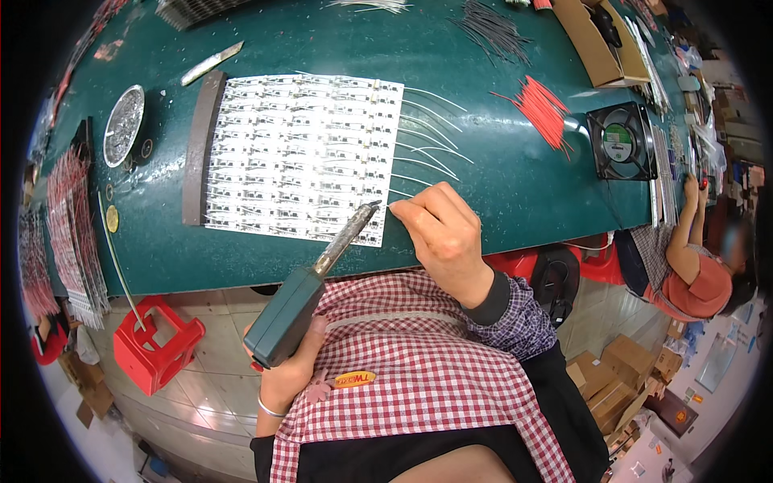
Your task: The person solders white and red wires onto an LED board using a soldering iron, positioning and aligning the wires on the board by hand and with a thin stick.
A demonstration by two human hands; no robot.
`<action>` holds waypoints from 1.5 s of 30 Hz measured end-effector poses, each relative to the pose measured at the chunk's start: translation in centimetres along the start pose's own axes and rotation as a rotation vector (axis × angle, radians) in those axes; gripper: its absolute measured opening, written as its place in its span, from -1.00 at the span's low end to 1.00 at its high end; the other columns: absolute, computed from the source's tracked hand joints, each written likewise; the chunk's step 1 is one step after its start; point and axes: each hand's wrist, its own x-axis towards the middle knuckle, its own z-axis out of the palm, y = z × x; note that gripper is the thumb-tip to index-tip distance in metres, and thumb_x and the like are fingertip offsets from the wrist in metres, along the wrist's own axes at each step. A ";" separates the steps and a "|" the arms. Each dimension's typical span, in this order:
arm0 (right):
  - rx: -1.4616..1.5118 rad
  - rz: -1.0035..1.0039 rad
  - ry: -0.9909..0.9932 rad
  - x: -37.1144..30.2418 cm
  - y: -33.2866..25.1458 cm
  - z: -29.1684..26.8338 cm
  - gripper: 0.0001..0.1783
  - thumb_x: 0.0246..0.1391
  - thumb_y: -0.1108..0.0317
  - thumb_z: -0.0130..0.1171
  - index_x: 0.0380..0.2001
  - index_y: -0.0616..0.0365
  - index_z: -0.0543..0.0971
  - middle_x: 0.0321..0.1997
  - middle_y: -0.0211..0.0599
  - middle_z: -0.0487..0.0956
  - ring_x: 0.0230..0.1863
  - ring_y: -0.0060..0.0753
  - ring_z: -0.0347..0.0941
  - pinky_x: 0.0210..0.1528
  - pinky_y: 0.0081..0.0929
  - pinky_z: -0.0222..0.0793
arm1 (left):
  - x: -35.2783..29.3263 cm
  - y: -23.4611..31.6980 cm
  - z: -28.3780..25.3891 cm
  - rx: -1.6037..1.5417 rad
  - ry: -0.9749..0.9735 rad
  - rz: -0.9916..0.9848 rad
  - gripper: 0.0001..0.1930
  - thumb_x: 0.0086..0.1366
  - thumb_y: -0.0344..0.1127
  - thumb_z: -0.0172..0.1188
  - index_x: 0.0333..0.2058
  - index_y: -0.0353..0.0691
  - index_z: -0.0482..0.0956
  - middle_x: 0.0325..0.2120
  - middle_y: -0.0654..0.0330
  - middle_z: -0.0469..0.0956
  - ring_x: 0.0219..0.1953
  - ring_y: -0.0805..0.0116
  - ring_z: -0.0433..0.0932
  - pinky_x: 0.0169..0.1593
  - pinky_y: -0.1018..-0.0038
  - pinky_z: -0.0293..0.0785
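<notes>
My left hand [291,374] is wrapped round the green body of a soldering gun [283,318]. The gun's metal tip reaches the lower right corner of a white panel of small circuit boards [302,153], which lies on the bench. Beside that tip, my right hand [447,233] is closed in a pinch on the end of a thin white wire, mostly hidden by the fingers. Further up the same edge, several white wires [435,122] stick out to the right. A dark bar [201,153] lies along the panel's left edge.
On the green bench [322,270] sit a round metal dish [125,126], a utility knife [212,63], red wires [541,113], dark wires [493,30] and a black fan [620,142]. Bundles of wired strips [72,217] hang at left, above a red stool [155,342]. A co-worker [692,274] sits at right.
</notes>
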 end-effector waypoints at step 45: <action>-0.399 -0.228 -0.155 22.7 15.0 6.5 -0.86 -0.04 0.58 0.15 -0.33 0.26 0.53 -0.26 -0.09 0.52 -0.14 -0.04 0.47 -0.06 -0.16 0.43 | 0.0 -1.4 -0.8 -0.127 0.093 -0.121 -0.68 0.17 -0.53 0.30 -0.07 -0.36 0.56 -0.41 0.27 0.55 -0.51 0.59 0.42 -0.45 0.64 0.32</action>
